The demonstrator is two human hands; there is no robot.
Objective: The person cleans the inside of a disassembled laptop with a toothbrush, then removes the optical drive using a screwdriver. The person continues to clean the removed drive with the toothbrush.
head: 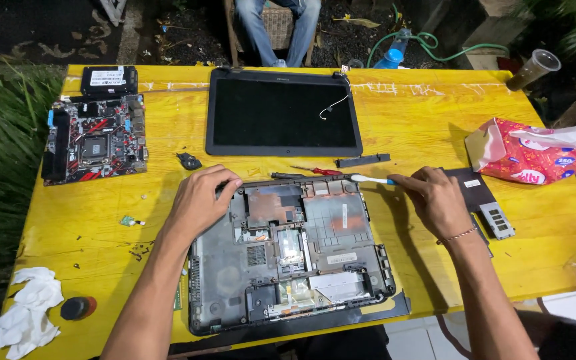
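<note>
Two hands work over an opened laptop base [288,257] on a yellow table [421,113]: the left hand [201,197] grips its far-left corner, while the right hand [438,200] pinches a white-and-blue toothbrush [371,179] at the far edge. Cleaning appears underway; steady, light strokes seem needed next. Grey, dusty, cover removed, the base lies nearest the person.

A dark detached laptop screen [284,112] lies top centre; a red tissue packet [525,155] at right
</note>
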